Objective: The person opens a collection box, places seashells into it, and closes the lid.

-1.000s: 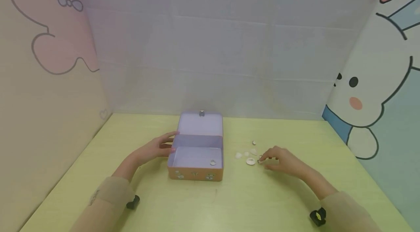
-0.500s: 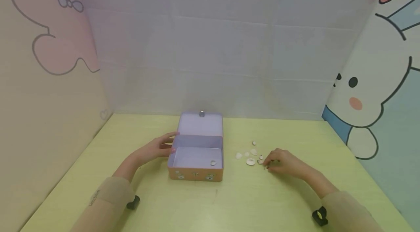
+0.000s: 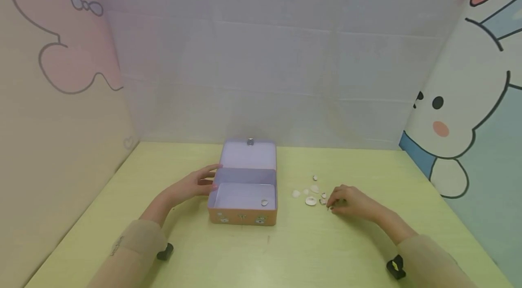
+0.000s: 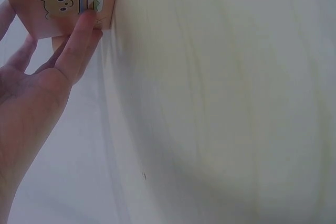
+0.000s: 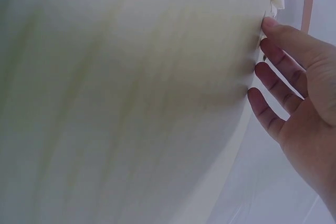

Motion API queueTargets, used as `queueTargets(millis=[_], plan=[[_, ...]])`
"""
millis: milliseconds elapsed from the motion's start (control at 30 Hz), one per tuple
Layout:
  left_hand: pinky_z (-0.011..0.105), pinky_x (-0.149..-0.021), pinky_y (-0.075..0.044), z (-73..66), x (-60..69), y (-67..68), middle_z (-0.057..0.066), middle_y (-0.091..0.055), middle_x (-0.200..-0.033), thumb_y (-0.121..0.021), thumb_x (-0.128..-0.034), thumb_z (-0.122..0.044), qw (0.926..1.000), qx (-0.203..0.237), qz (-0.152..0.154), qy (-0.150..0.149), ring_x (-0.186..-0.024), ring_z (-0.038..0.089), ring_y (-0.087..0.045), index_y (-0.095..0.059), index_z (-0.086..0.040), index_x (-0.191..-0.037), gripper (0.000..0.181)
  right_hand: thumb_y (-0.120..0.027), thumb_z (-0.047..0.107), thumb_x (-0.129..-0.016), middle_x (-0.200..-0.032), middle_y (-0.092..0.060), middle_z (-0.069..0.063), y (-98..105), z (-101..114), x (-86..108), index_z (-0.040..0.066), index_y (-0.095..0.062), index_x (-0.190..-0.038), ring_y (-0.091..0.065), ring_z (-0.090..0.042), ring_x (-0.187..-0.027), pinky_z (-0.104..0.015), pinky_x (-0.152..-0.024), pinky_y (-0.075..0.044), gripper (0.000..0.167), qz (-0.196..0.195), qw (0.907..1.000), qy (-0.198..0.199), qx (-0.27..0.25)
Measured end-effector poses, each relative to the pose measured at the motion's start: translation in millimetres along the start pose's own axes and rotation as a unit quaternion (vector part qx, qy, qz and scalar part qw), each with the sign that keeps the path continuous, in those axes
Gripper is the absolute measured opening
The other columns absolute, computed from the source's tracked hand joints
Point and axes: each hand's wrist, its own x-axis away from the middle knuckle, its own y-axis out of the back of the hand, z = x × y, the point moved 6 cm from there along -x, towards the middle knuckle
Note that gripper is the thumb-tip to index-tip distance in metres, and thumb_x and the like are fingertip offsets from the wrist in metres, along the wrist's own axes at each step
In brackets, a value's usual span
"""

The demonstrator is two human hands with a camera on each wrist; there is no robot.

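Note:
An open tin box point(image 3: 242, 216), orange outside with lilac inside, stands on the table. One small seashell point(image 3: 264, 203) lies in its front right part. My left hand point(image 3: 191, 186) rests against the box's left side with spread fingers; in the left wrist view those fingers touch the printed side point(image 4: 58, 3). To the right of the box, several pale seashells point(image 3: 311, 201) lie loose. My right hand point(image 3: 351, 201) is down at the table just right of them, thumb and fingertips around a tiny pale seashell point(image 3: 329, 208), mostly hidden by the fingers.
The box lid point(image 3: 248, 154) leans back behind the box, a metal clasp point(image 3: 250, 141) on its edge. A pale yellow table point(image 3: 228, 256) lies beneath everything. Curtain-like walls with cartoon figures, such as a rabbit point(image 3: 452, 111), close in the back and sides.
My right hand has shifted slightly right and nearer, away from a seashell that now shows beside the others. It has held nearly still since half a second ago. The left hand has not moved.

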Motion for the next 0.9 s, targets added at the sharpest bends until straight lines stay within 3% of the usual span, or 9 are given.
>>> queueTargets(millis=[533,900], plan=[[0.042,-0.1,-0.045,-2.3,1.5,-2.1,0.017,-0.03,-0.15,-0.059,-0.0936,-0.022,0.9999,0.01,0.004,-0.002,-0.135,0.038,-0.034,-0.022,-0.022,-0.15,0.068,-0.075,0.01,-0.078,-0.085,-0.063,0.01,-1.4,-3.3,0.6,0.019,-0.067,-0.084,-0.055,-0.007,-0.077,-0.023,-0.068,-0.049,0.014,0.015,0.9969,-0.065,-0.041],[0.042,-0.1,-0.044,-0.6,0.6,-1.5,0.016,-0.031,-0.15,-0.059,-0.0937,-0.02,0.9998,0.016,0.005,-0.004,-0.136,0.038,-0.032,-0.023,-0.023,-0.149,0.066,-0.075,0.011,-0.079,-0.077,-0.062,0.009,5.0,-4.5,-0.1,0.017,-0.064,-0.081,-0.052,-0.002,-0.068,-0.02,-0.057,-0.045,0.013,0.004,0.9915,-0.118,-0.054]])
